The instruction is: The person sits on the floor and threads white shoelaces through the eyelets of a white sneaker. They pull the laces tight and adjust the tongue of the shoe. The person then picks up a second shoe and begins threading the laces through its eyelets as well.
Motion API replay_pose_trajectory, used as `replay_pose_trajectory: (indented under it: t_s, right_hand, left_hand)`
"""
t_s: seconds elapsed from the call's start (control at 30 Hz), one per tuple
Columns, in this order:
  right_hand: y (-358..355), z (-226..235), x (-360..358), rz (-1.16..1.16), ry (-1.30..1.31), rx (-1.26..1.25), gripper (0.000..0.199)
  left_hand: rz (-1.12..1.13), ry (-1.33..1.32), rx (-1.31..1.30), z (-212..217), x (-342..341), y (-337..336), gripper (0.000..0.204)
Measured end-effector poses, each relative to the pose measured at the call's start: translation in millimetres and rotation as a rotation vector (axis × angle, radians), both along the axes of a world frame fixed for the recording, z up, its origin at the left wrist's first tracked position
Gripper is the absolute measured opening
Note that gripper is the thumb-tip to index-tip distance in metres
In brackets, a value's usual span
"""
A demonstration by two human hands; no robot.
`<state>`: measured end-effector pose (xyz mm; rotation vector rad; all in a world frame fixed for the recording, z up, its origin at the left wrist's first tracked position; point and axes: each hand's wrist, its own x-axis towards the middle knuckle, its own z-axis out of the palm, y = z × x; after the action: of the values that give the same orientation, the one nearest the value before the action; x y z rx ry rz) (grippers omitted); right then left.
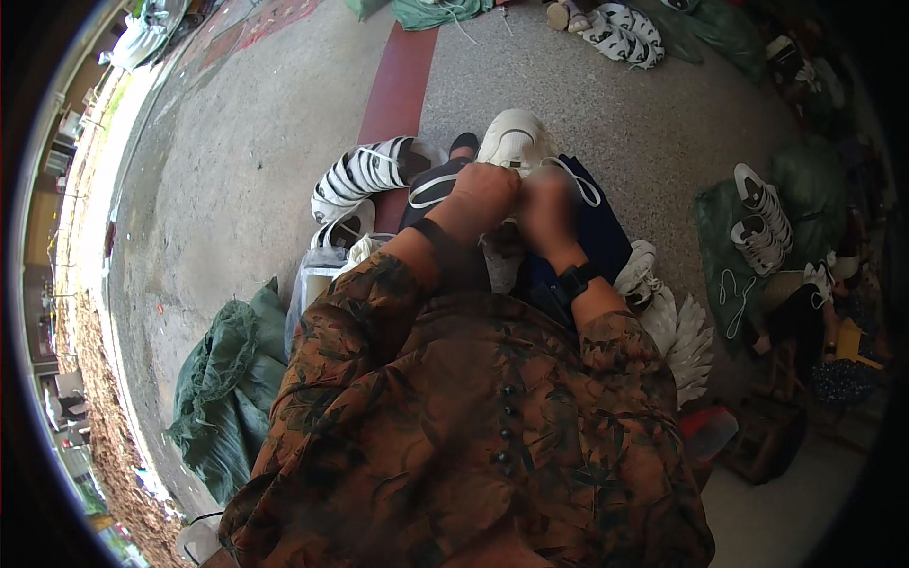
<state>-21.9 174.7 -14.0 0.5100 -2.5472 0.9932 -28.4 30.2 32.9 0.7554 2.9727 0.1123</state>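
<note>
A cream-white shoe (516, 140) is in front of me, toe pointing away, partly hidden by my hands. My left hand (488, 189) is closed in a fist over its near part, seemingly on a white shoelace (431, 193) that curves out beside it. Close against it, my right hand (549, 210) is smeared, so its fingers do not show clearly. Another loop of white lace (591, 182) sticks out beyond the right hand. Dark blue cloth (601, 225) lies under and beside that hand.
Nested black-and-white shoe pieces (365, 172) curve across the floor to the left. A green sack (227, 379) slumps nearer me. White laces (677, 336) are bundled at my right. Farther right, people sit near striped shoe pieces (762, 227) on green sacking (814, 189).
</note>
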Motion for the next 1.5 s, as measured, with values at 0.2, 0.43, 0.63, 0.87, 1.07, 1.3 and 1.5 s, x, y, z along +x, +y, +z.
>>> replay_pose_trajectory:
  t_s: [0.2,0.43,0.63,0.87,1.07,1.3,1.5]
  right_hand:
    - [-0.9,-2.9,-0.1,0.01,-0.001,-0.016,0.005]
    - [-0.9,-6.1,2.0,0.022,0.014,-0.022,0.006]
    - [-0.5,-1.6,7.3,-0.009,0.018,0.015,0.005]
    - [-0.9,-3.1,7.4,-0.008,0.042,-0.022,0.004]
    - [-2.5,-2.6,5.9,-0.006,0.025,-0.074,0.003]
    - [0.0,-9.1,4.6,0.023,-0.032,-0.22,0.006]
    - [2.5,-5.5,5.7,0.031,-0.07,-0.233,0.007]
  left_hand:
    - [0.132,0.046,0.232,-23.6,-2.3,-11.2,0.017]
    - [0.114,0.111,0.363,-51.1,-0.6,-19.9,0.015]
    - [0.06,0.061,-0.039,-5.1,13.6,1.1,0.017]
    - [0.11,-0.021,0.012,-2.5,1.1,1.1,0.02]
    - [0.335,-0.026,0.645,-40.9,7.7,-11.4,0.018]
    - [0.36,-0.05,0.825,-38.9,12.5,-12.7,0.018]
    - [0.459,0.221,0.637,-43.8,23.6,1.4,0.017]
